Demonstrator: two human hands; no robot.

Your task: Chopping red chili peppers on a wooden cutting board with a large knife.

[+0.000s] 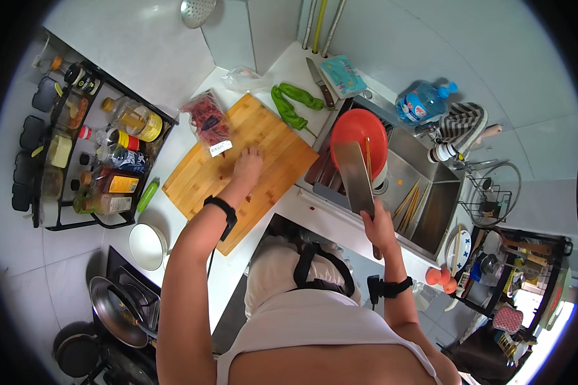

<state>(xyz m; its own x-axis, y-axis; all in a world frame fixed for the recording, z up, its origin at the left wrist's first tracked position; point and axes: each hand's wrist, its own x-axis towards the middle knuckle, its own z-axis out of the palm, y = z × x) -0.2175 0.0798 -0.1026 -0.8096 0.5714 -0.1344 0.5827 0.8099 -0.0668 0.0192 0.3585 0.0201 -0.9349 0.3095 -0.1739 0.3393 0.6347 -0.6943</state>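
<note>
My left hand (248, 166) rests on the wooden cutting board (279, 149), its fingers low on the surface near small dark red bits; whether it touches any of them is hidden. In my right hand (379, 225) is the handle of a cleaver (356, 178), its broad blade reaching over the sink's near side and overlapping the red plastic basin (359, 130). A clear plastic bag of dried red chillies (209, 120) lies on the board's upper left edge. Beyond the board are green peppers (286, 109) and a kitchen knife (320, 82).
Chopsticks (409, 209) lie in the steel sink (426, 221). A condiment rack (53, 211), a green vegetable piece (148, 195) and a white bowl (147, 246) are at left, above a wok (120, 313). Tomatoes (444, 277) sit at the right counter edge.
</note>
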